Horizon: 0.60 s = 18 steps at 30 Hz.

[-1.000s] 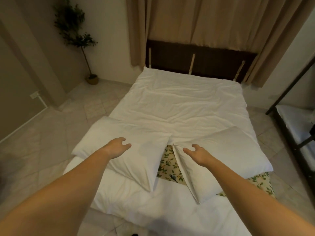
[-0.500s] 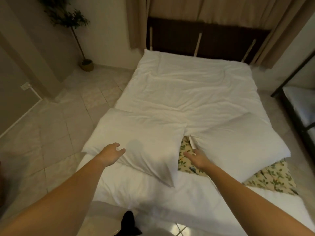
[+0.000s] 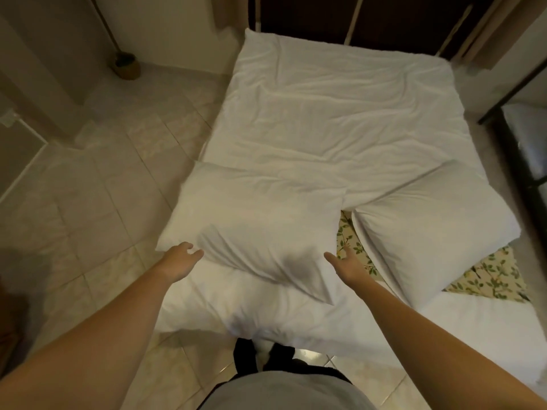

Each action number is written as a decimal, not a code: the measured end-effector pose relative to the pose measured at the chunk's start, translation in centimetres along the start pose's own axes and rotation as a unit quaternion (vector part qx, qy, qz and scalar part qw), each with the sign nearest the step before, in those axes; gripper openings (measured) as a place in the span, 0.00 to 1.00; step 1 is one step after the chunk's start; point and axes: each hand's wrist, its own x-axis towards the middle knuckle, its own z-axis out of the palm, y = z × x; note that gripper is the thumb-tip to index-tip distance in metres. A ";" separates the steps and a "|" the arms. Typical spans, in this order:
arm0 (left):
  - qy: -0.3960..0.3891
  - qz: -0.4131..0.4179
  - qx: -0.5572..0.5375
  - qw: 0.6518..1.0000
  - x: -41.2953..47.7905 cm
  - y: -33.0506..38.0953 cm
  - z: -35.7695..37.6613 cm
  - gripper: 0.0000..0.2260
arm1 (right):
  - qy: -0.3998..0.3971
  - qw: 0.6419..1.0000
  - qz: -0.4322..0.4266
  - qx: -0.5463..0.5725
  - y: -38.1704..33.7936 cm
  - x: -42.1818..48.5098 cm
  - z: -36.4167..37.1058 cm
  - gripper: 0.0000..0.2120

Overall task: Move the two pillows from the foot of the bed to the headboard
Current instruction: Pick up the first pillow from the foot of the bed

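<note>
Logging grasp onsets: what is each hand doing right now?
Left hand: open, at the near edge of the left pillow, nothing held.
Right hand: open, beside that pillow's right edge, nothing held.

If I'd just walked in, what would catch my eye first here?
Two bare hands, left hand and right hand, open on either side of the near plump white pillow at the bed's foot. A second white pillow lies to its right, over leaf-patterned fabric.

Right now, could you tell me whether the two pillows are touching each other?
Apart, as far as visible: the head view shows a strip of floral sheet and white duvet between the left pillow and the right pillow.
</note>
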 end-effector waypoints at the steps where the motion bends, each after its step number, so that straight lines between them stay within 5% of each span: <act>1: 0.003 -0.006 -0.007 1.000 0.2 0.1 0.2 0.27 | 0.000 1.000 -0.001 0.001 -0.1 0.1 0.2 0.36; 5: 0.016 -0.013 -0.048 0.999 1.0 0.8 1.1 0.28 | -0.015 1.000 0.003 0.018 -0.5 2.0 0.8 0.46; 18: 0.017 -0.034 -0.018 0.999 9.8 2.2 -0.3 0.29 | 0.015 0.998 0.053 0.025 -1.4 8.7 4.1 0.46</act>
